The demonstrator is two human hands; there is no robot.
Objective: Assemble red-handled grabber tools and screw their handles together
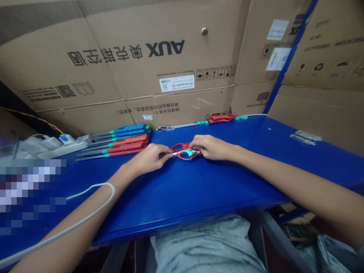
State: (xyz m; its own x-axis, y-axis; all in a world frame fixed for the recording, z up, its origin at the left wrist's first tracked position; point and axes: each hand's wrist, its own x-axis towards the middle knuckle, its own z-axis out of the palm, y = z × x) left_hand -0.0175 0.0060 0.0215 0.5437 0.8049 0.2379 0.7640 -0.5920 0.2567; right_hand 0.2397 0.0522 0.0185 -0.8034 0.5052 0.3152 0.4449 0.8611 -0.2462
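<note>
My left hand (156, 157) is closed in a pinch on the thin metal shaft of a red loop-handled tool (185, 157). This tool has two scissor-like finger loops and a teal piece (188, 152) near its middle. My right hand (206, 146) grips the tool's other end, its fingers bent around the red handle and hiding part of it. Both hands are just above the blue table (182, 193). Left of my left hand lies a row of several long-shafted tools (129, 141) with blue and red handles and teal collars.
Behind the table stands a large cardboard box (136, 76). Along its foot lie red handles (223, 118) with teal parts. A power strip (66, 148) sits at the left. Small clear packets (305, 137) lie at the right. A white cable (109, 189) crosses my left forearm.
</note>
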